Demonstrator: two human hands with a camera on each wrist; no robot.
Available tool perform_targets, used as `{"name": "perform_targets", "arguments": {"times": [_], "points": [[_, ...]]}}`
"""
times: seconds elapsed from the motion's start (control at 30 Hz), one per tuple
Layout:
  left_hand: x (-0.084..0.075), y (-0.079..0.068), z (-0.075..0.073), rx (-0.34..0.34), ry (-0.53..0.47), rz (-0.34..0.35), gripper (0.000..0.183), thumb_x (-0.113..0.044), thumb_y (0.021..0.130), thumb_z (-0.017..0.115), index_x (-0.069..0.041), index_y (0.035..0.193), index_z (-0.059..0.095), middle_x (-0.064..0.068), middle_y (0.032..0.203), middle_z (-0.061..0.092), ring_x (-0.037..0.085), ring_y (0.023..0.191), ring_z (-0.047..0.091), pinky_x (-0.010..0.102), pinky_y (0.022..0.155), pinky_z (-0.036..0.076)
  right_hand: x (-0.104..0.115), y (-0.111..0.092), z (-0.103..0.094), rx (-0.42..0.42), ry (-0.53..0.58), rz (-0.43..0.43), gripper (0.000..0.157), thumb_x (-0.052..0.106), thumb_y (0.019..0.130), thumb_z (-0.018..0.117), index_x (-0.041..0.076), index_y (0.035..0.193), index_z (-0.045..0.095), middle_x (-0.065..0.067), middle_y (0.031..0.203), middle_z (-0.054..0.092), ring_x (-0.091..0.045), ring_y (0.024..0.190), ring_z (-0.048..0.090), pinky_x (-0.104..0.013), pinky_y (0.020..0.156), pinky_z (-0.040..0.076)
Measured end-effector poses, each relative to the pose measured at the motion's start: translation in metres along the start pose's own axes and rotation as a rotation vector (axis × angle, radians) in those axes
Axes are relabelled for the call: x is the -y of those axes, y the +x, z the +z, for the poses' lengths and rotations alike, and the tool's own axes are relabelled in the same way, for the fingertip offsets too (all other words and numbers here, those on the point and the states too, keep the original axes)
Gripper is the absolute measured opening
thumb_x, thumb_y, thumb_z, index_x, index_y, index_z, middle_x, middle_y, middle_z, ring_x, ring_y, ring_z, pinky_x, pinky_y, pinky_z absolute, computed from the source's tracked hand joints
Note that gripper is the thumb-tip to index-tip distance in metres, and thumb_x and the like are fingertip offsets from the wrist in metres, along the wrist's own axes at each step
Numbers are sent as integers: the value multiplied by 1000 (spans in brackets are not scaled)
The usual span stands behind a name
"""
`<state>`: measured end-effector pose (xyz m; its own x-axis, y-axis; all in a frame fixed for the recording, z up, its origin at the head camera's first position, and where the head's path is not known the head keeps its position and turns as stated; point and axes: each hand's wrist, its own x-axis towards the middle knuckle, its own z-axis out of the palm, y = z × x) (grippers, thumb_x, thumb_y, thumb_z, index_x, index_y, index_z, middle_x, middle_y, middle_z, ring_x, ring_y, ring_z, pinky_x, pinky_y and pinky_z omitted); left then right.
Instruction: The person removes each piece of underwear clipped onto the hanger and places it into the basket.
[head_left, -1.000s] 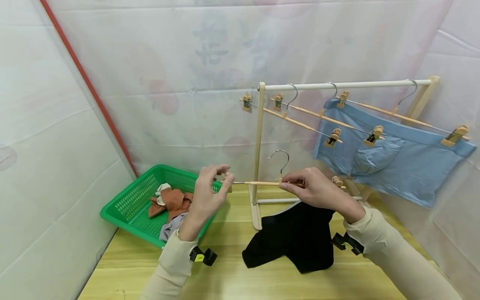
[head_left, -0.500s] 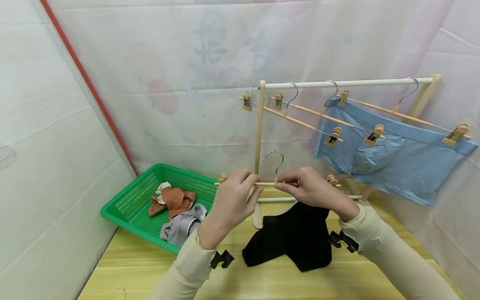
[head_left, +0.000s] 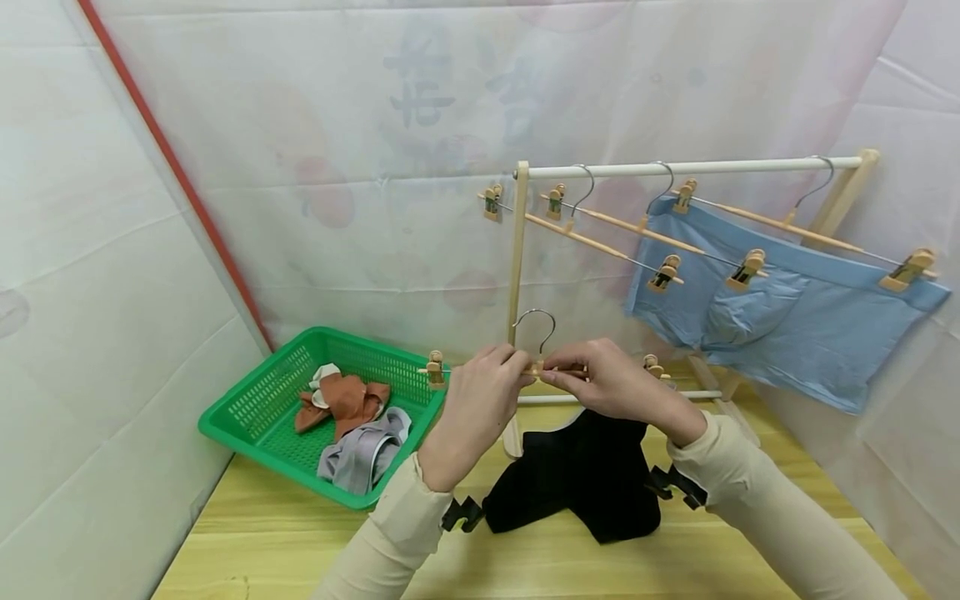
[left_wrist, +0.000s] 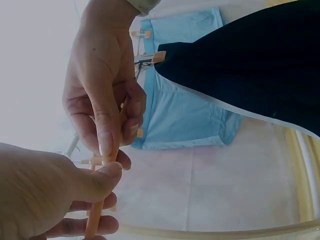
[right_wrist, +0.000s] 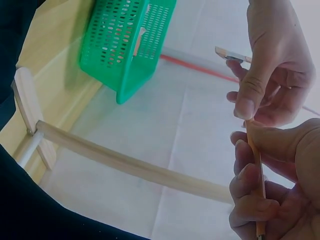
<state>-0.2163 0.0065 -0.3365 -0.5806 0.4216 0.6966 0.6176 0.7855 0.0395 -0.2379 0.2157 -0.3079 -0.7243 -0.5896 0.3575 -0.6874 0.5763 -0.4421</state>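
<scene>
A wooden clip hanger (head_left: 537, 367) with a metal hook is held level above the table, in front of the rack. My left hand (head_left: 482, 398) pinches its bar just left of the hook. On the other side of the hook, my right hand (head_left: 611, 379) grips the same bar, and the two thumbs almost meet. The hanger's left clip (head_left: 435, 369) holds nothing. A black garment (head_left: 577, 479), seemingly underwear, hangs below the right hand; in the left wrist view the right clip (left_wrist: 159, 56) bites its corner. The right wrist view shows fingers curled round the bar (right_wrist: 259, 175).
Behind stands a wooden rack with a white rail (head_left: 735, 169). Blue boxer briefs (head_left: 817, 308) and other clip hangers hang from it. At the left sits a green basket (head_left: 247, 454) holding brown (head_left: 351, 400) and grey garments (head_left: 367, 450). Cloth walls surround the table (head_left: 247, 542).
My left hand has moved right from the left clip and now pinches the bar beside the hook. The hanger, my right hand and the black garment have shifted slightly left.
</scene>
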Motion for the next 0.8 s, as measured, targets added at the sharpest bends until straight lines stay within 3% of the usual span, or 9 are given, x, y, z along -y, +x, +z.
{"name": "perform_targets", "arguments": {"times": [0.27,0.47,0.63,0.8], "points": [[6,0,6,-79,-12,34,10,-26,96,69,-17,91,72,-5,85,70,12,73,65,24,50,50,3,-3,-6,-17,-70,-13,11,20,98,69,20,104,78,9,86,75,1,66,60,-23,61,52],[9,-1,8,-129,-10,39,11,-27,96,69,-19,89,72,-5,84,70,12,71,66,24,47,48,2,-14,-28,-161,-171,-23,15,18,97,70,17,110,77,5,98,76,-8,87,68,-33,75,57],[10,-2,9,-147,-16,42,10,-25,97,68,-19,90,73,-5,86,71,12,72,67,24,45,47,-8,-32,-45,-248,-196,53,20,21,100,67,16,118,73,3,106,75,-10,94,67,-38,77,59],[12,-5,11,-175,-22,49,6,-23,96,70,-19,92,74,-5,87,72,12,72,68,23,44,45,-23,-51,-52,-238,-174,167,26,26,102,62,14,123,70,0,109,74,-8,92,66,-36,80,59]]}}
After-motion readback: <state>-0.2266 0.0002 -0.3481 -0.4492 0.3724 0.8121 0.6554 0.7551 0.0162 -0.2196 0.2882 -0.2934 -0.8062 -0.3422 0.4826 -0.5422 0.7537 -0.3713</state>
